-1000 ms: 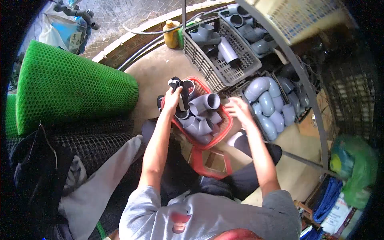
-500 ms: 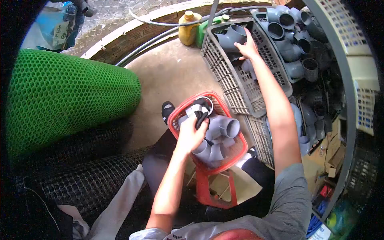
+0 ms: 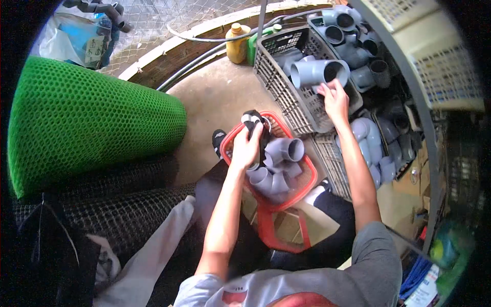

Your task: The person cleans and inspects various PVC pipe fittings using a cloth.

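My right hand (image 3: 335,98) grips a large grey pipe fitting (image 3: 316,72) and holds it above the dark grey plastic crate (image 3: 286,97). My left hand (image 3: 247,147) is closed on a black and white object (image 3: 252,120) at the rim of the red basket (image 3: 305,188). That basket rests on my lap and holds several grey pipe fittings (image 3: 283,153). A red stool (image 3: 279,230) shows beneath it.
A green mesh roll (image 3: 87,123) and black mesh (image 3: 102,204) lie to the left. More crates of grey fittings (image 3: 358,30) stand at the right behind a metal frame (image 3: 409,102). A yellow bottle (image 3: 238,43) stands by the wall on the concrete floor (image 3: 215,102).
My right hand has lifted a large grey fitting out of the dark crate and drawn it back toward me. My left hand stays at the red basket, raised slightly.
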The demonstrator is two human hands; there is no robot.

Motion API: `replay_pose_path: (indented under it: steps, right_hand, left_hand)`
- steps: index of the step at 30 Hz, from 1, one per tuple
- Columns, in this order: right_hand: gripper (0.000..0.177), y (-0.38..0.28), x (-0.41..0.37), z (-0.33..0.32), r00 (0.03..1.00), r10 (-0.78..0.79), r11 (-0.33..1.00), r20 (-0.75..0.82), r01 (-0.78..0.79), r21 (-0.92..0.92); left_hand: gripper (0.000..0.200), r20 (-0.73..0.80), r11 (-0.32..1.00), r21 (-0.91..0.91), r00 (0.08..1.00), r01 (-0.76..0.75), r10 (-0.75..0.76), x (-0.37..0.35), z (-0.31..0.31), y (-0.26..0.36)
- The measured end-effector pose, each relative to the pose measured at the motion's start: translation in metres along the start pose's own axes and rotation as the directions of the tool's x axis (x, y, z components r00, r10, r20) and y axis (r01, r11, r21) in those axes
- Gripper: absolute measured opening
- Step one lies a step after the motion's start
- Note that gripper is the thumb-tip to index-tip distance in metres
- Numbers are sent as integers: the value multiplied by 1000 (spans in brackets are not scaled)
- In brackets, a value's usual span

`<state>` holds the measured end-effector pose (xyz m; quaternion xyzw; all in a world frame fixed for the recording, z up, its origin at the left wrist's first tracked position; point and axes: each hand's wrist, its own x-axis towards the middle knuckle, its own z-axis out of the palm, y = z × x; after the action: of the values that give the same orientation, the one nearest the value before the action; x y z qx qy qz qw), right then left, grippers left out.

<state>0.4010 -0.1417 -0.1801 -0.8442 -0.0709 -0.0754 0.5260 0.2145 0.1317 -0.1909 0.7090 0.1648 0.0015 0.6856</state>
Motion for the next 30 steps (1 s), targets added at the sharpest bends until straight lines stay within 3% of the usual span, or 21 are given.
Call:
replay_pose_path:
  steps: [4, 5, 6, 8, 9, 10, 12, 13, 14, 16, 17, 18, 19, 20, 21, 22, 24, 25, 26, 28, 30]
  right_hand:
    - [12, -82, -124, -83, 995, 7, 998, 96, 0, -69]
    - [11, -120, -156, -102, 981, 77, 981, 179, -43, -187]
    - [9, -127, -187, -113, 975, 46, 990, 216, -16, -138]
    - [8, -148, -237, -134, 940, -73, 967, 333, 149, -208]
    - [13, -161, -258, -141, 932, -72, 970, 354, 148, -193]
    - [18, -178, -275, -146, 924, -71, 973, 375, 148, -180]
    - [41, -191, -305, -154, 933, -203, 978, 298, 207, 20]
    - [47, -191, -317, -157, 978, -153, 977, 138, 129, 173]
    - [54, -189, -329, -157, 997, -74, 939, -16, 75, 335]
    - [67, -146, -344, -146, 977, 163, 885, -140, -82, 458]
    - [70, -118, -358, -133, 934, 357, 729, 26, -296, 617]
    - [75, -99, -369, -125, 842, 492, 507, 223, -484, 713]
    - [75, -110, -370, -119, 849, 487, 505, 204, -464, 728]
    - [73, -122, -368, -108, 863, 466, 274, 195, -350, 896]
    - [74, -135, -364, -103, 878, 443, 14, 181, -209, 978]
    - [74, -146, -363, -107, 882, 440, 6, 171, -193, 981]
    - [76, -170, -364, -114, 958, 207, -15, 196, -197, 980]
    - [76, -181, -362, -115, 951, 241, -57, 195, -187, 981]
    - [78, -183, -361, -118, 944, 279, -46, 177, -171, 984]
    - [79, -171, -363, -123, 962, 139, -126, 236, -220, 967]
    - [77, -176, -364, -132, 936, 208, -139, 284, -259, 956]
  left_hand:
    - [52, 156, 985, -133, 984, 108, -86, -9, 20, -2]
    - [54, 189, 959, -259, 980, 116, -68, -19, 33, -2]
    - [62, 446, 740, -524, 876, 421, -184, -31, 41, 3]
    - [73, 618, 566, -509, 733, 648, -284, -60, 58, -12]
    - [83, 738, 636, -383, 636, 670, -226, -89, 56, 24]
    - [82, 703, 763, -357, 693, 539, -161, -109, 62, 22]
    - [78, 777, 392, -525, 613, 755, -141, -140, 77, -5]
    - [72, 799, 315, -572, 601, 758, 4, -162, 76, 16]
    - [70, 800, 148, -573, 512, 806, 311, -173, 80, 34]
    - [63, 630, 559, -690, 761, 460, 152, -177, 88, -9]
    - [62, 764, 293, -643, 565, 708, 312, -193, 90, 20]
    - [62, 773, 309, -632, 549, 711, 317, -208, 91, 45]
    - [53, 708, 625, -600, 695, 499, 124, -223, 90, 65]
    - [45, 544, 869, -417, 839, 265, 5, -231, 91, 77]
    - [32, 578, 909, -362, 814, 206, 46, -228, 91, 66]
    - [30, 512, 928, -344, 857, 144, 57, -242, 94, 84]
    - [31, 474, 1000, -26, 880, 14, 0, -266, 87, 123]
    - [32, 464, 999, -23, 886, 41, -26, -282, 86, 135]
    - [33, 459, 995, -84, 884, -53, 86, -297, 87, 139]
    - [38, 380, 944, -117, 864, -310, 331, -328, 97, 135]
    - [43, 492, 729, 83, 664, -679, 563, -348, 91, 147]
